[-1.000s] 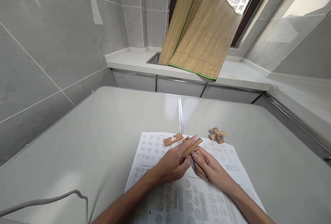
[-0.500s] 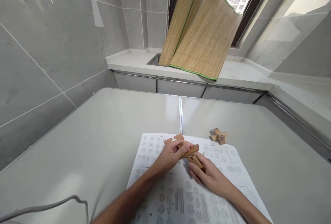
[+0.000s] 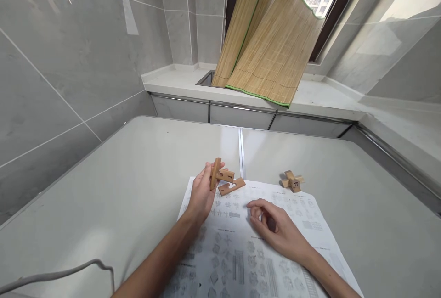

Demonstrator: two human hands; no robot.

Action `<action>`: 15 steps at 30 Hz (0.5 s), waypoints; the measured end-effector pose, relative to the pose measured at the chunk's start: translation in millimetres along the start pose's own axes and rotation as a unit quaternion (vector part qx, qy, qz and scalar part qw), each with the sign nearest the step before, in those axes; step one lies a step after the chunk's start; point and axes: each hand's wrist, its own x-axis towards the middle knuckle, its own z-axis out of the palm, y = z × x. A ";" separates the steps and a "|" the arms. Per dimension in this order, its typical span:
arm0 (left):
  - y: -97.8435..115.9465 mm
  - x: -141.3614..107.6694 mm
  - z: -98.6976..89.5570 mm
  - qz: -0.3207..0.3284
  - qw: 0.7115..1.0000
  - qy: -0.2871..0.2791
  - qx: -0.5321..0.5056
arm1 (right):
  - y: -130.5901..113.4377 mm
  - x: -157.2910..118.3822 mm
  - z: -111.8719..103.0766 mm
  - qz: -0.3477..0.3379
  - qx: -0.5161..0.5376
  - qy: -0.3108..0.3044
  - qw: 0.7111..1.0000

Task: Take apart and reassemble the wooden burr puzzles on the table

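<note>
My left hand point(image 3: 201, 192) is closed around two crossed wooden puzzle pieces point(image 3: 216, 173), one upright and one sticking out to the right with a dark mark on it. Just right of them, a notched wooden puzzle piece point(image 3: 232, 187) lies at the top of the printed sheet point(image 3: 237, 229). My right hand point(image 3: 275, 224) hovers over or rests on the sheet, fingers loosely curled and apart, with nothing visible in them. Farther right, an assembled wooden cross puzzle point(image 3: 292, 182) stands by the sheet's upper edge.
The sheet, covered in small diagrams, lies on a pale table point(image 3: 138, 169) with a metal seam point(image 3: 241, 151) down its middle. A grey cable point(image 3: 69, 271) curves over the lower left. Behind, a folded bamboo mat point(image 3: 268, 45) leans on a white ledge point(image 3: 172, 80) below the window.
My left hand has moved up and left with the crossed puzzle pieces, turning them upright. My right hand has let go of them and its fingers have opened. The notched piece is uncovered.
</note>
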 end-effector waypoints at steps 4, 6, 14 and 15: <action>-6.3 -5.1 2.2 -0.055 0.995 -0.057 0.058 | 5.5 2.5 0.6 -0.026 -0.049 0.059 0.997; -9.1 -9.0 4.7 -0.078 0.989 -0.101 0.079 | 9.6 4.0 1.1 -0.045 -0.082 0.092 0.991; -9.8 -15.4 10.0 -0.081 0.988 -0.123 0.053 | 11.9 5.4 2.1 -0.116 -0.237 0.072 0.962; -9.7 -15.1 9.4 -0.083 0.988 -0.119 0.049 | 11.7 5.3 2.6 -0.120 -0.244 0.076 0.959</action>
